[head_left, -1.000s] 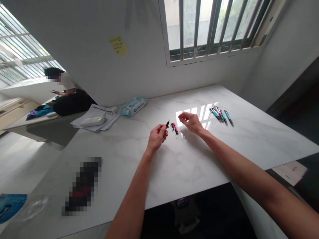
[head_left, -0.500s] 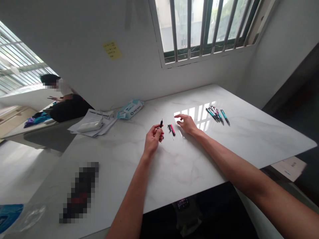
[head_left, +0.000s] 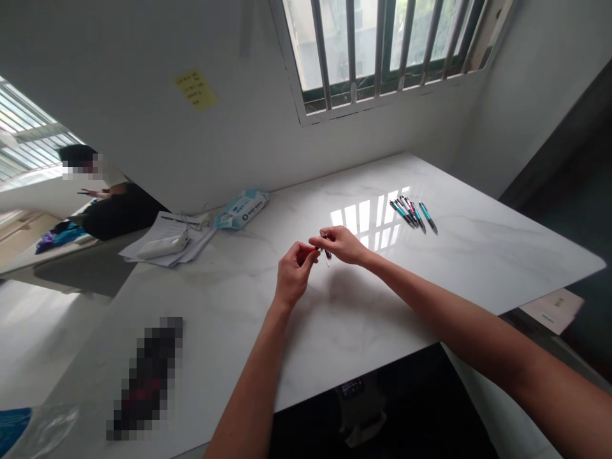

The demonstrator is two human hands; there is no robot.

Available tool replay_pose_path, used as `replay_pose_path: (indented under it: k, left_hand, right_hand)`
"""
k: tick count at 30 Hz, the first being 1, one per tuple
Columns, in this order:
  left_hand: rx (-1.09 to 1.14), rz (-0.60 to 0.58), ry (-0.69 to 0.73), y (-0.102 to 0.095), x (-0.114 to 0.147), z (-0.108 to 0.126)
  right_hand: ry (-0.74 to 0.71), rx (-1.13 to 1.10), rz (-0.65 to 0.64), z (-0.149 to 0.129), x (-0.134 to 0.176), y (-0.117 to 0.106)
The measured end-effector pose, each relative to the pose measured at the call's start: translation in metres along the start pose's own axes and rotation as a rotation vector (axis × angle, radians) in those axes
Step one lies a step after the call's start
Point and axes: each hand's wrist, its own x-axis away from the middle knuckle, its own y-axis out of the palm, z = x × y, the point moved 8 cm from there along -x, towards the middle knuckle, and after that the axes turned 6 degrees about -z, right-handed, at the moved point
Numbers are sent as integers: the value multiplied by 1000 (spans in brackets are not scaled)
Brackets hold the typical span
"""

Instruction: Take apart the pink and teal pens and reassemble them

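My left hand (head_left: 292, 273) and my right hand (head_left: 340, 244) meet above the middle of the white marble table (head_left: 430, 280). Both pinch a small dark pen part (head_left: 318, 248) between the fingertips; most of it is hidden by the fingers. Just beyond the right hand's fingers, loose pen parts (head_left: 327, 254), one pink, lie on the table, partly covered. A group of several teal and pink pens (head_left: 411, 213) lies farther right, near the window's bright reflection.
A blue wipes pack (head_left: 241, 208) and a stack of papers with a white device (head_left: 165, 242) lie at the back left. A blurred dark object (head_left: 143, 376) and clear plastic (head_left: 43, 427) sit near the front left. Another person (head_left: 102, 197) sits beyond the table's left.
My right hand has moved left from near the loose parts and joined my left hand on the pen part. The left hand has stayed roughly where it was.
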Motion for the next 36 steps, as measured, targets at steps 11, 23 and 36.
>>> replay_pose_path:
  k: [11,23,36]
  left_hand:
    - [317,-41,-62,7,-1,-1]
    - [328,-25,-66,7,0,-7]
    - [321,-43,-90,9,-1,-9]
  right_hand:
    - [-106,-260,-19,-16,3,-2]
    - [-103,-310,-29,-19,4,-6]
    - [-92,-328,-49,-20,6,-9]
